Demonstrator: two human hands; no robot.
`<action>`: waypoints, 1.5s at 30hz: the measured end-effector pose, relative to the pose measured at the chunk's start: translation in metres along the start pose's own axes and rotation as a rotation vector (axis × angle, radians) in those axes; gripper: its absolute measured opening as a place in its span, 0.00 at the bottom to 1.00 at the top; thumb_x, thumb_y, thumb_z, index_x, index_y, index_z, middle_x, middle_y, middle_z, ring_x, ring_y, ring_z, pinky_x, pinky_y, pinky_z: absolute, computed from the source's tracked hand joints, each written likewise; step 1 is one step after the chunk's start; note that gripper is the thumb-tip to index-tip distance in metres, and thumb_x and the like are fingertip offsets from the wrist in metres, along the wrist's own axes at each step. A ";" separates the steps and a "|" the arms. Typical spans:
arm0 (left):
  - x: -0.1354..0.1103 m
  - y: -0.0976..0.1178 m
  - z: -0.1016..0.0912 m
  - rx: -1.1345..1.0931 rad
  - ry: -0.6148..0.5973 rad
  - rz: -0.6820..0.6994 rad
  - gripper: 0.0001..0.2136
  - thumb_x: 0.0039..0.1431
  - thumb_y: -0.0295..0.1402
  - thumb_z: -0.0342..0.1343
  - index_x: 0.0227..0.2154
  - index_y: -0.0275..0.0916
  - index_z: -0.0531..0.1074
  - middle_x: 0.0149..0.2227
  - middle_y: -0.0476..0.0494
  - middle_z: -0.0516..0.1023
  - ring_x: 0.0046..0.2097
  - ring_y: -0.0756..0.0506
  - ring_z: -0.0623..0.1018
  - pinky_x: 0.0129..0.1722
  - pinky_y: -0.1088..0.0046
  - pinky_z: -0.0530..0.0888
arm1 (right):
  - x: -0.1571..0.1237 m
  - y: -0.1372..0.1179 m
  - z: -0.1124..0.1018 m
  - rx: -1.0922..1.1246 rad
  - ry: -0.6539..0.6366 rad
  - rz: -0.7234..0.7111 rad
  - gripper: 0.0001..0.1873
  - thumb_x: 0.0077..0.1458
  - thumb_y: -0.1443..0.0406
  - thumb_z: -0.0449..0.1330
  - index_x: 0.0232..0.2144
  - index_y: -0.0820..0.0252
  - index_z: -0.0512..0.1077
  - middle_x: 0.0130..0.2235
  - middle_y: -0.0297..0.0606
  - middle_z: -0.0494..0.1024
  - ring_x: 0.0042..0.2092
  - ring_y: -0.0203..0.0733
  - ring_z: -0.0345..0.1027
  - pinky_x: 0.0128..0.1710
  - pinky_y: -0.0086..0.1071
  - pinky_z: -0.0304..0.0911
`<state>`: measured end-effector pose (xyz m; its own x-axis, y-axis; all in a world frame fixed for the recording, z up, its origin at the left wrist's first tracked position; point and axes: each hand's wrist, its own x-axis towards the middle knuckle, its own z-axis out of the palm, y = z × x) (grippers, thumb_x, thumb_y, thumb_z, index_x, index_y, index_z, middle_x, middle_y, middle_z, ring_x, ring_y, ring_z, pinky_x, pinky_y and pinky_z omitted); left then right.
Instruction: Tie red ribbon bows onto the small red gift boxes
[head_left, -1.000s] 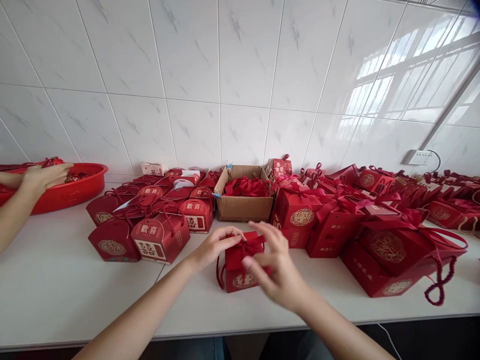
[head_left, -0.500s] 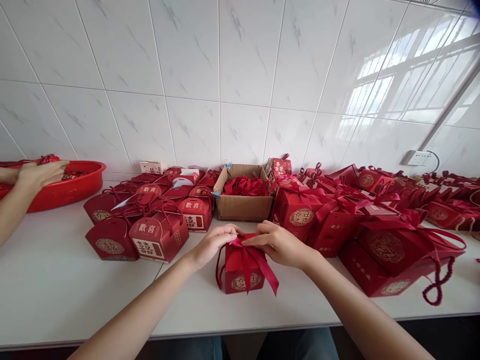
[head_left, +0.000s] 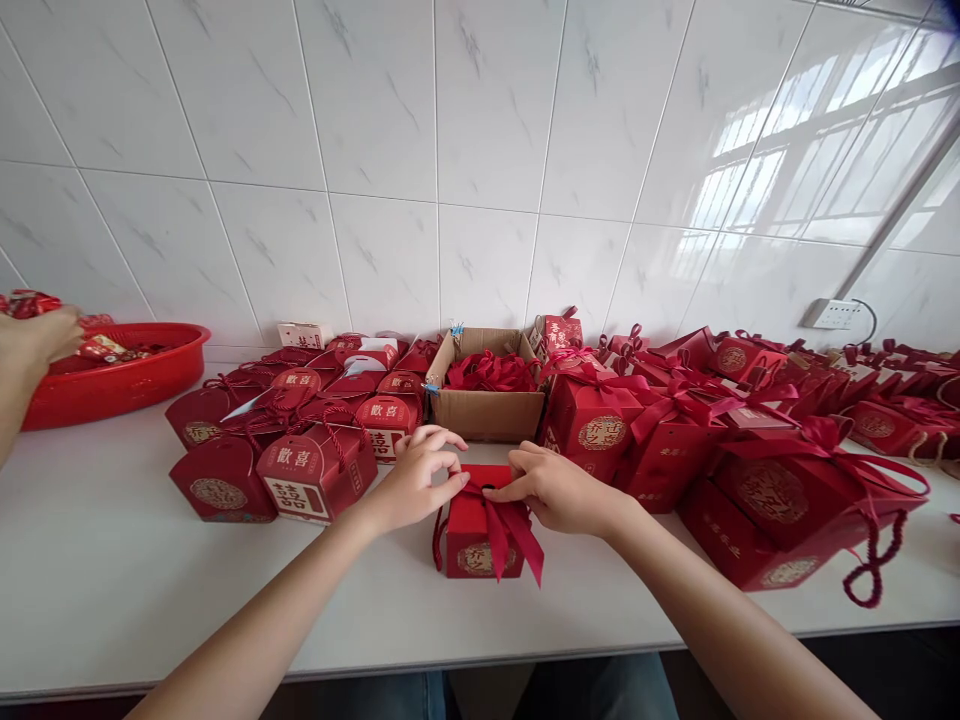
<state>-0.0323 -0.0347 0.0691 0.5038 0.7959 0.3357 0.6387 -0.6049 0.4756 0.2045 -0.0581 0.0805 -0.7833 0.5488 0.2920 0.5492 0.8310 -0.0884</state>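
the red gift box [head_left: 469, 532] stood upright on the white table [head_left: 390, 625], in front of the cardboard carton [head_left: 487, 418]. the hands were apart, one on either side of its top: the left hand [head_left: 424, 480] had thumb and forefinger at the red ribbon [head_left: 519, 525], though how firmly they pinched could not be told; the right hand [head_left: 559, 488] had its forefinger at the knot, its grip also unclear. good work here probably meant pressing lightly, tugging evenly and keeping the tails uncreased.
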 end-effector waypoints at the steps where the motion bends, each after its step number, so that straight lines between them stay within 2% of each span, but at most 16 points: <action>1: -0.001 0.000 -0.001 0.037 0.012 0.021 0.12 0.57 0.38 0.52 0.21 0.41 0.68 0.50 0.45 0.72 0.56 0.36 0.61 0.56 0.53 0.51 | 0.000 0.000 -0.001 -0.006 -0.002 -0.002 0.28 0.52 0.79 0.52 0.47 0.47 0.75 0.27 0.36 0.60 0.32 0.39 0.51 0.30 0.31 0.52; 4: -0.002 0.001 0.000 0.045 0.042 0.037 0.11 0.57 0.38 0.52 0.21 0.41 0.68 0.50 0.45 0.73 0.56 0.37 0.60 0.56 0.52 0.50 | 0.002 0.000 -0.002 -0.016 0.001 -0.002 0.27 0.52 0.78 0.53 0.47 0.46 0.75 0.27 0.36 0.60 0.32 0.39 0.52 0.31 0.31 0.54; 7: -0.001 0.003 0.004 -0.197 0.055 -0.039 0.12 0.56 0.39 0.53 0.21 0.41 0.68 0.48 0.45 0.74 0.56 0.38 0.63 0.57 0.57 0.55 | 0.002 0.002 -0.001 0.074 0.066 0.032 0.22 0.57 0.75 0.51 0.45 0.48 0.76 0.28 0.37 0.64 0.33 0.39 0.56 0.34 0.32 0.57; 10: 0.000 0.005 0.008 -0.573 0.002 -0.157 0.13 0.58 0.42 0.51 0.25 0.40 0.72 0.47 0.42 0.75 0.53 0.39 0.69 0.54 0.63 0.61 | -0.003 0.007 0.000 0.337 0.180 0.140 0.15 0.60 0.68 0.52 0.47 0.54 0.73 0.34 0.38 0.71 0.36 0.38 0.62 0.37 0.32 0.61; 13: 0.001 0.005 0.010 -0.859 -0.043 -0.203 0.16 0.61 0.44 0.47 0.28 0.39 0.73 0.44 0.42 0.77 0.48 0.41 0.72 0.51 0.64 0.64 | -0.010 0.013 0.003 0.574 0.226 0.280 0.14 0.59 0.63 0.54 0.48 0.57 0.67 0.35 0.35 0.72 0.32 0.35 0.62 0.34 0.31 0.62; 17: 0.002 0.003 0.012 -0.971 -0.053 -0.187 0.20 0.62 0.44 0.46 0.22 0.38 0.72 0.44 0.43 0.77 0.49 0.41 0.72 0.52 0.65 0.63 | -0.016 0.017 0.008 0.825 0.239 0.360 0.15 0.58 0.59 0.56 0.45 0.58 0.64 0.30 0.30 0.66 0.28 0.32 0.58 0.29 0.28 0.57; 20: 0.002 0.004 0.012 -0.969 -0.149 -0.222 0.16 0.61 0.44 0.49 0.36 0.39 0.76 0.36 0.43 0.80 0.45 0.41 0.75 0.51 0.65 0.64 | -0.016 0.017 0.011 0.956 0.268 0.373 0.16 0.57 0.56 0.57 0.43 0.59 0.64 0.28 0.29 0.63 0.27 0.30 0.55 0.25 0.26 0.53; 23: 0.001 0.007 0.010 -0.977 -0.167 -0.228 0.19 0.62 0.45 0.48 0.47 0.38 0.73 0.34 0.43 0.80 0.45 0.40 0.75 0.51 0.64 0.64 | -0.013 0.016 0.013 1.003 0.282 0.394 0.17 0.56 0.55 0.57 0.42 0.59 0.65 0.28 0.28 0.62 0.26 0.30 0.52 0.24 0.25 0.51; 26: 0.000 0.006 0.009 -0.954 -0.148 -0.226 0.19 0.62 0.44 0.48 0.48 0.38 0.72 0.35 0.43 0.80 0.45 0.40 0.75 0.50 0.64 0.64 | -0.011 0.016 0.012 0.992 0.288 0.410 0.17 0.57 0.54 0.57 0.42 0.60 0.65 0.27 0.28 0.62 0.26 0.30 0.52 0.24 0.26 0.51; 28: -0.001 0.005 0.009 -0.932 -0.150 -0.234 0.16 0.60 0.43 0.51 0.45 0.39 0.73 0.40 0.42 0.79 0.46 0.41 0.74 0.50 0.64 0.63 | -0.009 0.015 0.011 0.908 0.300 0.412 0.16 0.57 0.54 0.56 0.40 0.60 0.69 0.29 0.31 0.65 0.28 0.31 0.55 0.26 0.27 0.54; 32: 0.000 0.005 0.008 -0.881 -0.161 -0.223 0.12 0.58 0.41 0.53 0.29 0.37 0.74 0.52 0.43 0.72 0.49 0.40 0.71 0.49 0.66 0.63 | 0.001 0.005 0.006 0.606 0.331 0.385 0.14 0.56 0.56 0.58 0.33 0.59 0.77 0.35 0.38 0.68 0.35 0.36 0.62 0.34 0.31 0.60; 34: 0.001 0.008 0.006 -0.857 -0.155 -0.217 0.13 0.58 0.41 0.53 0.24 0.37 0.70 0.53 0.43 0.71 0.51 0.40 0.70 0.49 0.67 0.63 | 0.008 0.000 0.005 0.474 0.304 0.349 0.11 0.53 0.57 0.61 0.32 0.57 0.78 0.36 0.38 0.68 0.38 0.38 0.62 0.40 0.33 0.61; 36: 0.003 0.012 0.004 -0.835 -0.136 -0.226 0.13 0.57 0.41 0.53 0.24 0.37 0.69 0.50 0.44 0.72 0.52 0.39 0.69 0.49 0.66 0.63 | 0.015 -0.004 0.005 0.368 0.250 0.312 0.08 0.51 0.59 0.63 0.30 0.56 0.79 0.38 0.39 0.68 0.40 0.40 0.61 0.43 0.35 0.61; 40: 0.007 0.019 -0.001 -0.763 -0.085 -0.264 0.12 0.56 0.42 0.53 0.24 0.38 0.68 0.46 0.45 0.74 0.51 0.39 0.69 0.51 0.64 0.62 | 0.025 -0.006 0.005 0.262 0.175 0.247 0.05 0.51 0.62 0.63 0.27 0.57 0.78 0.40 0.39 0.69 0.41 0.41 0.60 0.43 0.35 0.61; 45: 0.011 0.016 -0.003 -0.532 -0.051 -0.213 0.14 0.55 0.43 0.52 0.22 0.40 0.70 0.49 0.43 0.73 0.55 0.36 0.65 0.56 0.60 0.58 | 0.029 -0.007 0.001 0.213 0.123 0.235 0.02 0.47 0.66 0.63 0.25 0.60 0.76 0.39 0.39 0.70 0.41 0.42 0.59 0.42 0.35 0.62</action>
<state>-0.0184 -0.0352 0.0831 0.4318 0.8888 0.1538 0.3556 -0.3245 0.8765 0.1777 -0.0473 0.0892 -0.5943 0.7233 0.3516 0.6273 0.6905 -0.3602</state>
